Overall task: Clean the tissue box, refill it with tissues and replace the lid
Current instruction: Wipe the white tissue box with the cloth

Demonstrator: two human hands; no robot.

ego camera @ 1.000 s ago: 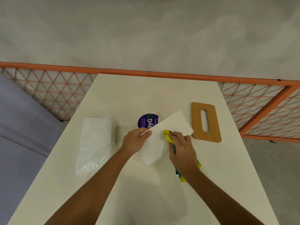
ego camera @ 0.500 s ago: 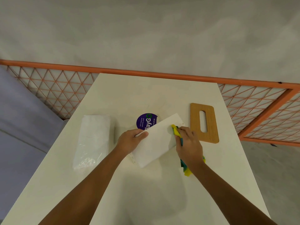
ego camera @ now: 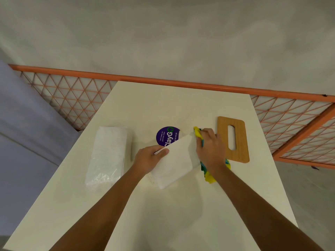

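Observation:
A white tissue box point(ego camera: 176, 161) lies tilted at the middle of the white table point(ego camera: 181, 214). My left hand point(ego camera: 147, 159) grips its near left end, thumb on the upper face. At the box's far right end my right hand point(ego camera: 210, 151) presses a yellow and green cloth point(ego camera: 198, 134) against it; the rest of the cloth hangs out below the wrist. The wooden lid point(ego camera: 233, 139) with its oval slot lies flat to the right of that hand. A clear-wrapped pack of white tissues point(ego camera: 107, 156) lies to the left.
A round purple sticker point(ego camera: 167, 135) sits on the table just behind the box. An orange lattice railing point(ego camera: 181, 84) runs behind and to the right of the table. Table edges drop off left and right.
My right hand has slid the cloth along the box's upper face from its middle to its far right end. My left hand has kept its hold on the box.

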